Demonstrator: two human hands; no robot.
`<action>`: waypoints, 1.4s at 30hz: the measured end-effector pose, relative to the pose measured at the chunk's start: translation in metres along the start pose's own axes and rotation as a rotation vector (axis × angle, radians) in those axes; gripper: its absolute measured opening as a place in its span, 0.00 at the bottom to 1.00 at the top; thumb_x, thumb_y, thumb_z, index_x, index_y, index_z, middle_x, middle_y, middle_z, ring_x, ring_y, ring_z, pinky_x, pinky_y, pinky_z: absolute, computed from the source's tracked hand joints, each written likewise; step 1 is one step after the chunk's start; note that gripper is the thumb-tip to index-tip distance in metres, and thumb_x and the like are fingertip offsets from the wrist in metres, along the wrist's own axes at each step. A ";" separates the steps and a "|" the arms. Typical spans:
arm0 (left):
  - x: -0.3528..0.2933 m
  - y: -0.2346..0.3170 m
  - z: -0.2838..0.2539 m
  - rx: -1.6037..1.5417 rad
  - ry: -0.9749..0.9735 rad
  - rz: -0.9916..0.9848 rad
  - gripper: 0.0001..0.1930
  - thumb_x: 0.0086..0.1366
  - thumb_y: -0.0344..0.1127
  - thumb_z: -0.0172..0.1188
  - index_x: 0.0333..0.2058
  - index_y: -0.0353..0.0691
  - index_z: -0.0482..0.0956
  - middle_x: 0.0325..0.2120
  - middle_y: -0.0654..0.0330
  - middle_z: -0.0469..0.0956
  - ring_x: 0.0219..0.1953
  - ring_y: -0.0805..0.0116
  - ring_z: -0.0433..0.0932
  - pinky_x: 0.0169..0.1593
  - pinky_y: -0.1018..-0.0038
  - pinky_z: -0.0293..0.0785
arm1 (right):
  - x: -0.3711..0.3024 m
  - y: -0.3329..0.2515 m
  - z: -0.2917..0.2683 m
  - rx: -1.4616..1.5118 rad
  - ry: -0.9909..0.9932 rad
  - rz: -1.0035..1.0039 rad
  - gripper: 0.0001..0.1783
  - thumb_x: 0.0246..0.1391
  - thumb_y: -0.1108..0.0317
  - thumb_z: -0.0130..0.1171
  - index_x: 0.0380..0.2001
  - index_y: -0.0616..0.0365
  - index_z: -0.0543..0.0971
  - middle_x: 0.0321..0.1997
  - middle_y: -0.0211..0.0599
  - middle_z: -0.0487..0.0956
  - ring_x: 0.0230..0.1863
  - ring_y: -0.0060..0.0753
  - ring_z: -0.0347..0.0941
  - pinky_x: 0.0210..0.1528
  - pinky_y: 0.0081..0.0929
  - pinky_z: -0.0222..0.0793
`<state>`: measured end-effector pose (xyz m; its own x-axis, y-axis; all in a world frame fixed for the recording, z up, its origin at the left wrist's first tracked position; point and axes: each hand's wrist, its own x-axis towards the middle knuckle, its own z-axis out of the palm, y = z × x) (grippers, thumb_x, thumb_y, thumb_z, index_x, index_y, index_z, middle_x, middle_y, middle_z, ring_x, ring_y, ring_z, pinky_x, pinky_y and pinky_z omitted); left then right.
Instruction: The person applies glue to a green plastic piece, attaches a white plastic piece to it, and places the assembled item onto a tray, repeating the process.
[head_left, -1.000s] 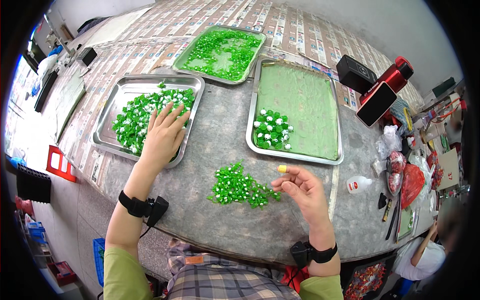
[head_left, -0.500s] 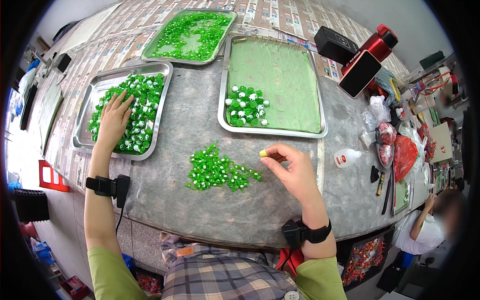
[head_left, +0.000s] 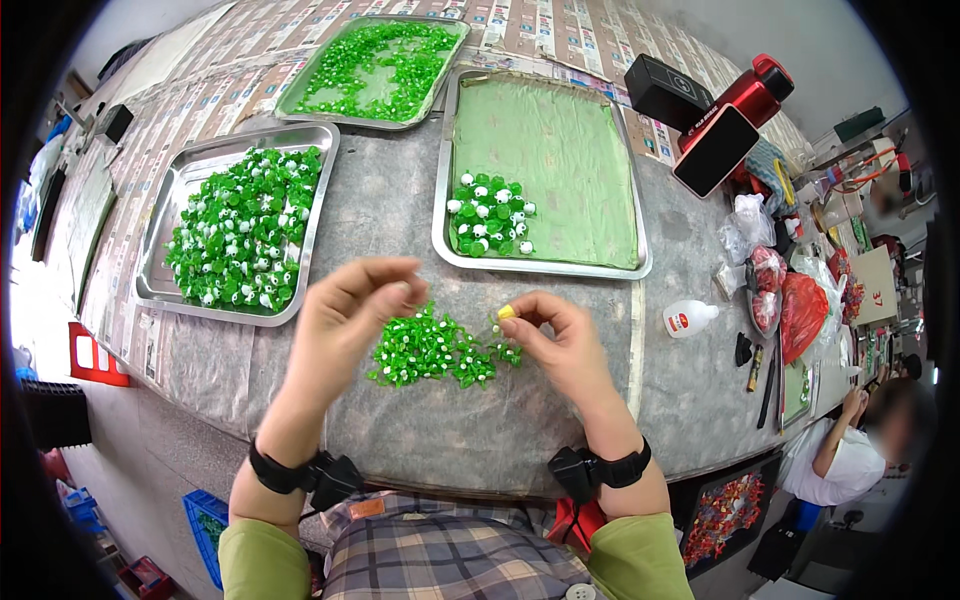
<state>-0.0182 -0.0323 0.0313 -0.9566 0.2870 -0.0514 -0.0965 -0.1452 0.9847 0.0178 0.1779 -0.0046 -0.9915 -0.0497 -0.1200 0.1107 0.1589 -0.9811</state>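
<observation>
Our left hand [head_left: 345, 310], back from the far-left tray [head_left: 160, 245], now pinches above the green pile [head_left: 432, 350] near the tabletop's front edge; our right hand [head_left: 560, 335] keeps pinching a small yellow piece [head_left: 506, 312].

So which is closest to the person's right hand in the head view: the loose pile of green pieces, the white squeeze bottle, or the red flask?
From the right hand:
1. Loose pile of small green pieces, touching its fingertips, to the left.
2. Small white squeeze bottle, lying to the right.
3. Red flask, far back right.
</observation>
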 end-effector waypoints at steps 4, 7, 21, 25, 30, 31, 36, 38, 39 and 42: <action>-0.011 -0.026 0.030 -0.104 -0.094 -0.152 0.10 0.55 0.28 0.51 0.36 0.32 0.70 0.29 0.60 0.74 0.32 0.76 0.72 0.36 0.82 0.69 | -0.006 -0.013 0.006 0.299 0.040 -0.109 0.06 0.43 0.71 0.56 0.27 0.61 0.74 0.23 0.29 0.74 0.25 0.15 0.66 0.26 0.13 0.59; -0.011 -0.029 0.045 -0.253 -0.101 -0.185 0.10 0.55 0.29 0.52 0.36 0.32 0.71 0.29 0.60 0.74 0.32 0.75 0.73 0.36 0.80 0.70 | -0.010 -0.007 0.010 0.199 0.111 -0.212 0.06 0.42 0.72 0.56 0.27 0.61 0.74 0.24 0.29 0.72 0.23 0.17 0.65 0.25 0.13 0.59; -0.009 -0.033 0.033 -0.608 0.023 -0.222 0.10 0.57 0.29 0.48 0.37 0.35 0.70 0.27 0.59 0.73 0.30 0.72 0.73 0.33 0.78 0.73 | -0.052 -0.019 -0.117 -0.171 1.208 -0.495 0.16 0.46 0.71 0.52 0.39 0.63 0.66 0.33 0.33 0.71 0.35 0.21 0.63 0.40 0.17 0.56; -0.009 -0.035 0.034 -0.571 0.012 -0.245 0.10 0.56 0.29 0.49 0.37 0.35 0.71 0.28 0.59 0.73 0.31 0.72 0.73 0.35 0.77 0.73 | -0.058 0.040 -0.143 -0.258 0.928 -0.176 0.20 0.41 0.67 0.58 0.38 0.64 0.67 0.33 0.33 0.71 0.35 0.24 0.65 0.41 0.20 0.58; -0.011 -0.036 0.032 -0.575 -0.042 -0.279 0.10 0.55 0.29 0.52 0.36 0.36 0.71 0.27 0.59 0.73 0.29 0.72 0.73 0.35 0.77 0.72 | -0.053 0.045 -0.140 -0.265 0.674 0.038 0.19 0.41 0.69 0.58 0.38 0.65 0.68 0.36 0.36 0.72 0.39 0.25 0.67 0.41 0.20 0.61; -0.010 -0.038 0.031 -0.570 -0.026 -0.274 0.10 0.55 0.29 0.52 0.36 0.36 0.71 0.27 0.59 0.73 0.29 0.72 0.73 0.35 0.77 0.72 | -0.049 0.036 -0.130 -0.124 0.671 -0.064 0.18 0.43 0.69 0.56 0.38 0.66 0.68 0.37 0.37 0.72 0.40 0.24 0.67 0.42 0.19 0.61; -0.011 -0.040 0.029 -0.663 -0.059 -0.295 0.06 0.54 0.30 0.53 0.31 0.37 0.70 0.26 0.60 0.73 0.28 0.73 0.73 0.33 0.78 0.73 | -0.041 -0.038 -0.070 0.080 0.605 -0.275 0.19 0.43 0.66 0.57 0.38 0.65 0.68 0.36 0.35 0.71 0.39 0.24 0.68 0.41 0.18 0.62; -0.011 -0.040 0.028 -0.687 -0.070 -0.289 0.06 0.54 0.30 0.54 0.31 0.37 0.70 0.25 0.60 0.73 0.28 0.73 0.73 0.33 0.79 0.73 | -0.040 -0.052 -0.056 0.176 0.490 -0.378 0.24 0.36 0.61 0.63 0.35 0.64 0.68 0.32 0.32 0.71 0.36 0.21 0.67 0.37 0.16 0.62; -0.011 -0.041 0.027 -0.713 -0.086 -0.285 0.06 0.54 0.30 0.54 0.30 0.38 0.70 0.25 0.61 0.73 0.27 0.73 0.73 0.32 0.79 0.73 | -0.038 -0.056 -0.049 0.182 0.481 -0.378 0.24 0.36 0.61 0.63 0.35 0.64 0.68 0.32 0.32 0.71 0.36 0.21 0.67 0.37 0.16 0.62; -0.010 -0.044 0.027 -0.748 -0.084 -0.310 0.06 0.54 0.31 0.54 0.30 0.38 0.70 0.23 0.61 0.73 0.27 0.74 0.73 0.31 0.80 0.73 | -0.032 -0.064 -0.025 0.169 0.578 -0.512 0.28 0.26 0.57 0.69 0.28 0.62 0.69 0.25 0.28 0.69 0.27 0.15 0.63 0.28 0.12 0.57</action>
<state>0.0034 -0.0035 -0.0068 -0.8350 0.4841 -0.2615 -0.5405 -0.6330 0.5543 0.0407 0.1936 0.0656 -0.7950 0.4514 0.4053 -0.4060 0.1006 -0.9083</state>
